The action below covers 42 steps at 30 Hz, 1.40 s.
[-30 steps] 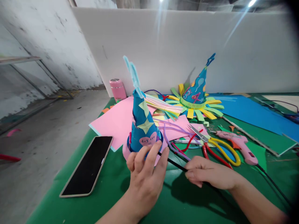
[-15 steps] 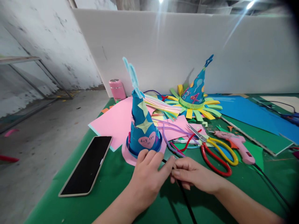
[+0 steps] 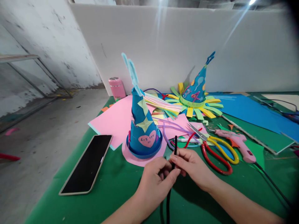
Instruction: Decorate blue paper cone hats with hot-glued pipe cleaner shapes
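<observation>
A narrow black cord stands up between my hands, its top end free, and its lower length runs down past the bottom of the view. My right hand pinches it near the top between thumb and fingertips. Just below, my left hand closes on the same cord, thumb against curled fingers. Beyond my left hand, a blue paper cone hat with pale stars, a pink heart and light-blue fuzzy stems on its tip stands upright on a pink paper piece.
Red-and-yellow-handled scissors and a pink glue gun lie right. A phone rests left. Behind are a second decorated cone hat, pink paper, paper strips, purple and red fuzzy stems, a pink bottle and blue sheets.
My left hand has drawn back from the blue hat's brim, toward me. The cord, earlier slanting away low over the table, now points upward with its end showing above my right hand.
</observation>
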Available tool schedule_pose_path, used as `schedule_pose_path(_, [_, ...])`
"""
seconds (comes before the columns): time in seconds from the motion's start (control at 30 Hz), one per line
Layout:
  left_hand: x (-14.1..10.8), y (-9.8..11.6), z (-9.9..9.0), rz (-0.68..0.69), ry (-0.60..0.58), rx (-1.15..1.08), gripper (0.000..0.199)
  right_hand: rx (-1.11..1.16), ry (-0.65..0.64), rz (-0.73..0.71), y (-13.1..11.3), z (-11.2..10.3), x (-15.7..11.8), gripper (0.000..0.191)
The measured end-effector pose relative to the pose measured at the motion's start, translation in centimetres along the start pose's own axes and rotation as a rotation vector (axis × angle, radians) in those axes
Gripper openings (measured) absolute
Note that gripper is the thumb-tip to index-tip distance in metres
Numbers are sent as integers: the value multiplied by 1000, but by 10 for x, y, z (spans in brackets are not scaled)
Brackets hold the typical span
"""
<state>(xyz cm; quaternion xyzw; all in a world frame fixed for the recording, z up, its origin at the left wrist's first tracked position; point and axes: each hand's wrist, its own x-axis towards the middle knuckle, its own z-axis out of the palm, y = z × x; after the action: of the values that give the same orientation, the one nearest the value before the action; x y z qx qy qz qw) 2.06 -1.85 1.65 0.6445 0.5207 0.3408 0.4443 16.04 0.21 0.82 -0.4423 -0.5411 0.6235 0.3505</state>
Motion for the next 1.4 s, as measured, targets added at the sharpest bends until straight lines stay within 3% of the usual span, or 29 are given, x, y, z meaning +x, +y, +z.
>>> schedule_pose_path(0.1, [2,-4,3,-124,-40,-147,24,-15,2,-54,0,-1,1,25])
schedule_pose_path(0.3, [2,-6,3,-218,-176,-386,28,-16,129,-49,-4,-6,3,27])
schedule_pose_path(0.43, [2,-5,5,-278,-174,-485,26,-114,60,-94,-4,-3,2,26])
schedule_pose_path(0.63, [4,-14,6,-312,-205,-692,25,-109,68,-134,-4,-1,-2,20])
schedule_pose_path(0.8, [5,-18,7,-326,-228,-747,26,-256,98,-209,-5,-3,-2,18])
schedule_pose_path(0.97, [3,-16,5,-317,-306,-829,23,-236,95,-174,-5,-5,-1,27])
schedule_pose_path(1.03, [3,-14,4,-307,-335,-866,23,-286,180,-266,-7,-7,-2,34])
schedule_pose_path(1.13, [3,-11,1,-314,-336,-867,24,-571,265,-517,-11,-13,-5,38])
schedule_pose_path(1.27, [3,-8,-5,-319,-285,-836,24,-1001,213,-742,-17,-26,-4,30])
schedule_pose_path(1.4, [3,-9,-11,-329,-296,-809,24,-1121,104,-796,-21,-32,-1,19])
